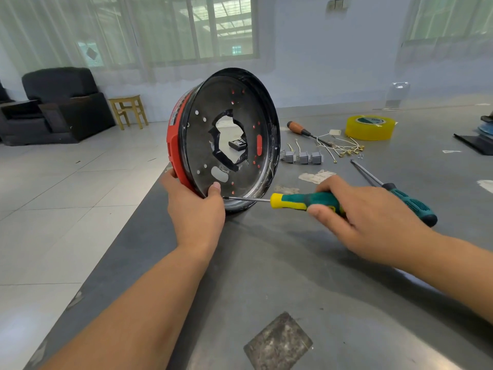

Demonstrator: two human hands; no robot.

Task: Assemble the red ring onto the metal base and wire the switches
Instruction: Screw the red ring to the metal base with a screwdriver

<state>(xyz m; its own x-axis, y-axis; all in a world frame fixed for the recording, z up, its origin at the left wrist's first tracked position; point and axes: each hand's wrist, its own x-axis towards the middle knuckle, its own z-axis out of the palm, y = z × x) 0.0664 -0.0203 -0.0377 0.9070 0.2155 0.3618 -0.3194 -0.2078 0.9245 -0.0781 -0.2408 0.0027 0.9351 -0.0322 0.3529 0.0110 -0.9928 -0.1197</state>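
Red ring [176,134] fitted around black perforated metal base [240,161], tilted upright.

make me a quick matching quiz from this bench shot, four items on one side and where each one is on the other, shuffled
Things:
1. metal base
2. green-and-yellow screwdriver
3. tape roll
4. grey switches

Places:
A. lying on the table behind the base
B. gripped in the right hand
C. far right part of the table, flat
D. stood on edge, steadied by the left hand

Pairs: 1-D, 2-B, 3-C, 4-A
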